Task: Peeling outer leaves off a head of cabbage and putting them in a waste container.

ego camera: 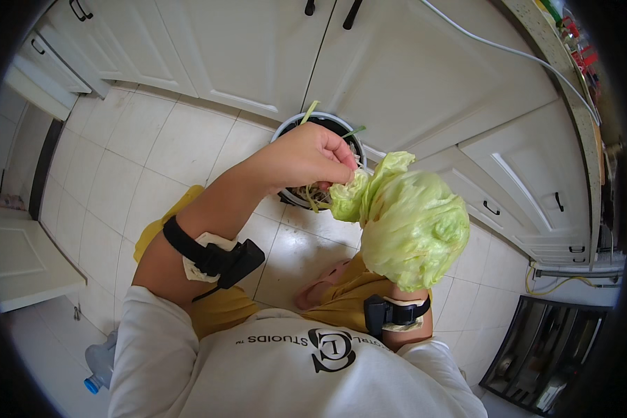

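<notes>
My left hand (318, 159) pinches the edge of a pale green lettuce leaf (349, 198) between thumb and fingers. That leaf lies against the side of a head of iceberg lettuce (418, 230); whether it is still joined there, I cannot tell. The head sits at the end of my right arm, held up over the floor, and it hides my right hand. A loose outer leaf (389, 175) sticks up at its left side. Under my left hand stands a round trash bin (282, 130) with a pale rim and dark lining, partly filled with vegetable scraps (316, 197).
White cabinet doors (240, 52) rise just behind the bin. A countertop (564, 62) with a white cable (496, 48) curves along the right. A black drawer organizer (543, 350) is at lower right, a plastic bottle (102, 360) at lower left. Tiles (151, 136) cover the floor.
</notes>
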A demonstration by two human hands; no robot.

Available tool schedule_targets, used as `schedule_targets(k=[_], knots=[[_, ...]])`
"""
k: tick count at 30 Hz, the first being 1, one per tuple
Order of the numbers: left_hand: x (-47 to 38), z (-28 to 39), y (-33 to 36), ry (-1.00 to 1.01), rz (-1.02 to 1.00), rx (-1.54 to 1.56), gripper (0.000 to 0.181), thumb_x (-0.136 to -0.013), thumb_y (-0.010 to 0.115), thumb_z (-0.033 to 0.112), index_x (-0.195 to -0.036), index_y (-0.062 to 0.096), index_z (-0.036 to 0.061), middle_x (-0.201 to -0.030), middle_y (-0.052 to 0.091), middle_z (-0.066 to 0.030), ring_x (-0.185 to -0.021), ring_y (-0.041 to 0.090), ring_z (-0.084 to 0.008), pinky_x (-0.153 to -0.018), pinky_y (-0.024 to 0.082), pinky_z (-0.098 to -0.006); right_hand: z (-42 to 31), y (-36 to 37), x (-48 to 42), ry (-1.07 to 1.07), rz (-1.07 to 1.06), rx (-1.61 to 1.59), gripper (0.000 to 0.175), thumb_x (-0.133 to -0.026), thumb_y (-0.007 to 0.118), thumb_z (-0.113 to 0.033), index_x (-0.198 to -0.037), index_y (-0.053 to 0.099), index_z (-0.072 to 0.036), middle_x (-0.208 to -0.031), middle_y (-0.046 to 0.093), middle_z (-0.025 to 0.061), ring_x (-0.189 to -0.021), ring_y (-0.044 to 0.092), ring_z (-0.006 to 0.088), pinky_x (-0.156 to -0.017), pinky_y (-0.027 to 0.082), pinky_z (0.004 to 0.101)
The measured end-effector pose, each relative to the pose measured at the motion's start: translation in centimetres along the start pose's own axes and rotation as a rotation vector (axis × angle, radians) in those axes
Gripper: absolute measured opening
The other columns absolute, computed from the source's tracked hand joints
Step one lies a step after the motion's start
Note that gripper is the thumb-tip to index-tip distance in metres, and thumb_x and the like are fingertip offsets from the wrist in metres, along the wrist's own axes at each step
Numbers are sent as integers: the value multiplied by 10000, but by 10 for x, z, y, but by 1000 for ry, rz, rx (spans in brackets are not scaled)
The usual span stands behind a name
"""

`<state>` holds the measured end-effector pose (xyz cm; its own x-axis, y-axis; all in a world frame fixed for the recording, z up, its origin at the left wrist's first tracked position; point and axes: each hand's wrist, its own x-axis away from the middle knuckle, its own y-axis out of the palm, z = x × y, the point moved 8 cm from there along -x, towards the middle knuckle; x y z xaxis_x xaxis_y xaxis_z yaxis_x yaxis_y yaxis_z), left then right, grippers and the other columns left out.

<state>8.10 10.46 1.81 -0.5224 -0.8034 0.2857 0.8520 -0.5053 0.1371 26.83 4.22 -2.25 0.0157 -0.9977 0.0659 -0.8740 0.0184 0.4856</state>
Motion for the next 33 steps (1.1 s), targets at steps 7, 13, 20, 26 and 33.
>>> schedule_targets(k=[7, 13, 20, 26, 33], knots=[[-2, -11, -2, -35, -5, -66, 93, -691, 616, 26, -774, 594, -10, -666, 571, -10, -576, 519, -67, -527, 405, -204, -7, 44, 14, -29, -128, 327, 614, -792, 656, -229, -1307, 351, -90, -1267, 458, 97, -1165, 440, 250, -973, 375, 400], [-4, -11, -1, -16, 98, 41, 79, -687, 613, 23, -764, 593, 17, -671, 568, -2, -564, 500, -56, -504, 385, -202, -1, 13, 4, -12, -82, 210, 538, -846, 602, -199, -1304, 348, -75, -1256, 454, 122, -1147, 456, 266, -936, 427, 429], [-4, -11, 0, 20, 224, 197, 75, -711, 596, 14, -784, 586, 27, -697, 574, 4, -594, 497, -47, -511, 374, -195, 1, 12, -7, -4, -63, -137, 469, -882, 550, -249, -1277, 393, -52, -1232, 494, 136, -1100, 506, 265, -911, 455, 391], [-5, -12, -4, 86, 303, 269, 84, -719, 583, -10, -801, 579, 10, -734, 582, -13, -628, 518, -59, -565, 401, -197, 15, -31, -18, -137, 19, 197, 452, -913, 502, -265, -1294, 365, -63, -1241, 468, 105, -1125, 467, 237, -931, 433, 381], [-4, -10, -6, 177, 356, 309, 91, -735, 571, -36, -820, 577, -1, -759, 590, -23, -661, 538, -60, -601, 430, -205, 22, -37, -22, -112, 13, 12, 455, -907, 511, -261, -1291, 367, -65, -1230, 478, 108, -1117, 471, 248, -923, 440, 403]])
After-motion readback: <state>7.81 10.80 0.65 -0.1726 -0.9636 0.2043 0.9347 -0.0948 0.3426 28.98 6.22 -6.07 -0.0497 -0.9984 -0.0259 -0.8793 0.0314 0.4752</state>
